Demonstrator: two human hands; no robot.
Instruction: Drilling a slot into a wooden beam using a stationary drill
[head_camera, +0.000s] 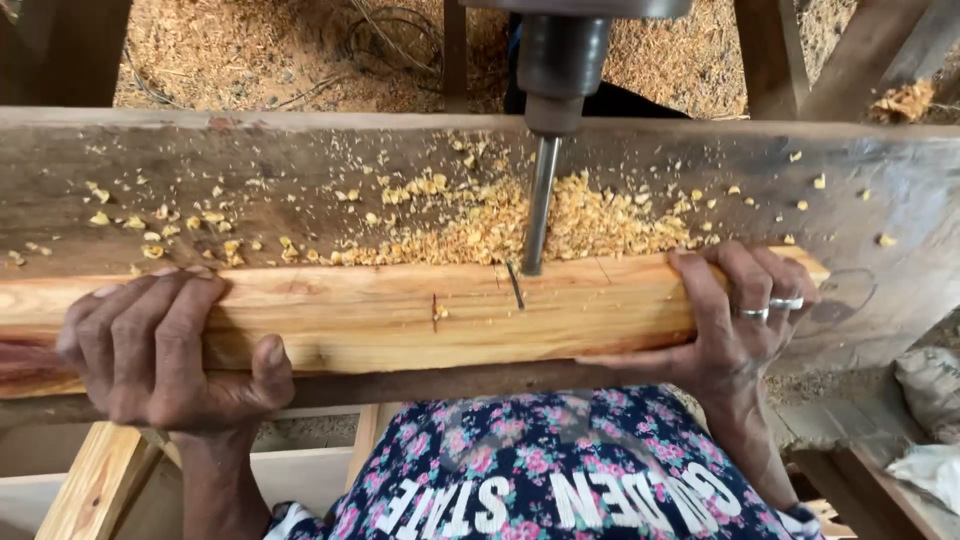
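Note:
A long pale wooden beam (400, 315) lies across a worn grey work table (250, 170), with pencil marks near its middle. My left hand (165, 350) wraps over the beam's left part, fingers on top and thumb on the near face. At the beam's right end my right hand (735, 320), with two rings, grips it the same way. A metal drill bit (540, 205) comes down from a dark chuck (560, 65) and meets the beam's far top edge next to the marks.
Yellow wood chips (500, 220) pile on the table behind the beam and scatter leftward. Sawdust covers the floor (250, 50) beyond the table. Lighter wooden frame parts (100, 480) stand below at the left. A grey sack (930, 385) lies at the right.

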